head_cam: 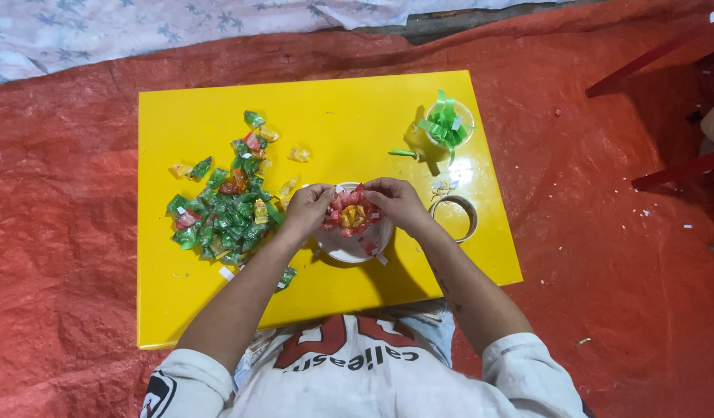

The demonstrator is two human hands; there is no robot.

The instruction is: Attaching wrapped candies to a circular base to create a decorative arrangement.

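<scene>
Head view, looking straight down on a yellow tabletop [326, 101] set over a red tarp [63, 232]. Left hand [307, 207] with grip pinched on the left edge of a cluster of red and yellow candy wrappers [351, 213], fingertips curled in tight and touching the wrappers. Right hand [396, 201] likewise pinched on the cluster's right edge, fingers bent over its top (no gap visible between fingertips and wrappers on either side). Cluster held just above, perhaps resting on, a white round dish [349, 248] near the middle of the tabletop, toward the near edge; contact with the dish hard to tell.

Left of the hands, a loose pile of green, red and yellow wrapped candies [225, 209], just beside the left wrist, with a few strays scattered toward the far side. Right of the right hand, a roll of tape [456, 217] lying flat, near the tabletop's right edge. Farther back on the right, a clear cup of green ribbon strips [447, 124], well apart from the hands.

Bare yellow surface open along the far edge and at the near left corner; little room between dish and tape roll. Forearms crossing the near edge.
</scene>
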